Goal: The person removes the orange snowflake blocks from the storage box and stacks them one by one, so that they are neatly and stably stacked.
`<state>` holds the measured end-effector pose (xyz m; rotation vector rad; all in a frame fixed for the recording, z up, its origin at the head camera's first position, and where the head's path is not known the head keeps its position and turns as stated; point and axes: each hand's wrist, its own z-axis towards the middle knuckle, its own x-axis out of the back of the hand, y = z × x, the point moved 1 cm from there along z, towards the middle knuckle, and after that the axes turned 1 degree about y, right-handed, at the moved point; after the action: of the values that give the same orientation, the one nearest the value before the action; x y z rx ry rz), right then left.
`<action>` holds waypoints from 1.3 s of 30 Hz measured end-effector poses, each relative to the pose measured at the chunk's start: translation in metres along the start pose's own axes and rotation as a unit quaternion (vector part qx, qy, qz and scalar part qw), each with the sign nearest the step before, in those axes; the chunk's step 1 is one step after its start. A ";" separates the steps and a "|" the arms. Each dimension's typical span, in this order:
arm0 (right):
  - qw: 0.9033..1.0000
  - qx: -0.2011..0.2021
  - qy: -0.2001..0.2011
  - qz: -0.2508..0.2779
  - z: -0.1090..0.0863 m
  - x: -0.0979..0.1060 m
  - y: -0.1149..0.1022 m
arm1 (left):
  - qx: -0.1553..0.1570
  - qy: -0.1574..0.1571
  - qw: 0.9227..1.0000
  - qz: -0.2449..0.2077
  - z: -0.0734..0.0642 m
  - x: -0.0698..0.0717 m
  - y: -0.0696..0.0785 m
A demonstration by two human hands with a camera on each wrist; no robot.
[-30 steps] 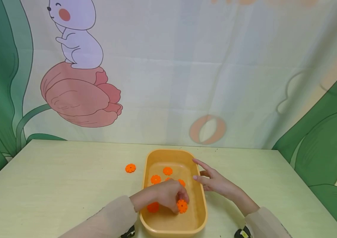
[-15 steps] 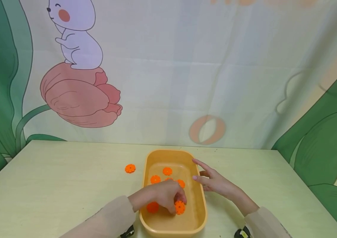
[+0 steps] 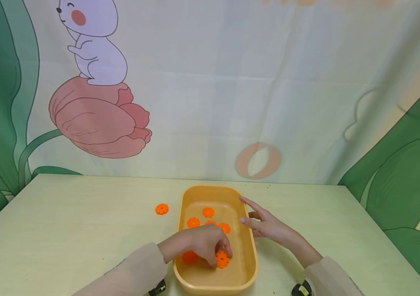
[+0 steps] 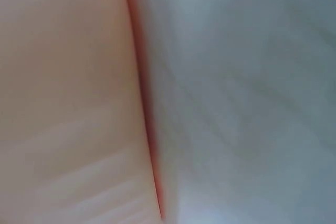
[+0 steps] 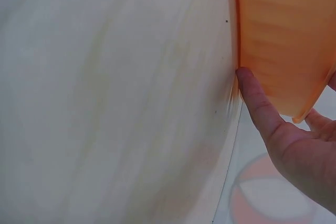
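My left hand (image 3: 209, 243) reaches into a yellow plastic tub (image 3: 215, 287). Its thumb and fingers pinch an orange notched disc (image 3: 222, 260) that is tipped up to face the camera. More orange discs (image 3: 208, 212) lie on the tub's floor, some partly covered by this hand. My right hand (image 3: 269, 225) rests at the tub's right side, fingers spread, with the index fingertip and thumb at the rim. In the right wrist view, one finger (image 5: 257, 100) lies straight against the outside of the tub's wall. The left wrist view is blurred and shows neither fingers nor discs.
One orange disc (image 3: 162, 209) lies on the pale tabletop (image 3: 84, 222), left of the tub. Behind the table hangs a printed curtain (image 3: 202, 102). Dark wrist devices (image 3: 301, 289) show beneath both sleeves.
My left hand has shifted slightly left and toward me, lowering the pinched disc a little within the tub. The right hand keeps its place at the rim.
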<state>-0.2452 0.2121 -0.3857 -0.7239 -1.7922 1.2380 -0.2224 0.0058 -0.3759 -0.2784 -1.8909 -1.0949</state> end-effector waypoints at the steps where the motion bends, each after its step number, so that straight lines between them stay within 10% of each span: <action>1: 1.000 0.000 0.000 0.003 0.000 0.000 0.000 | 0.000 0.000 1.000 0.003 0.000 0.000 0.000; 17: 1.000 -0.002 0.004 -0.001 0.001 0.000 0.001 | -0.040 0.085 0.994 -0.057 -0.014 0.017 -0.012; 39: 1.000 0.001 0.001 -0.001 0.001 0.001 0.001 | -0.029 0.282 0.954 -0.093 -0.068 0.061 -0.053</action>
<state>-0.2464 0.2131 -0.3863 -0.7213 -1.7901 1.2377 -0.2474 -0.0919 -0.3448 0.1759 -1.3903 -1.2022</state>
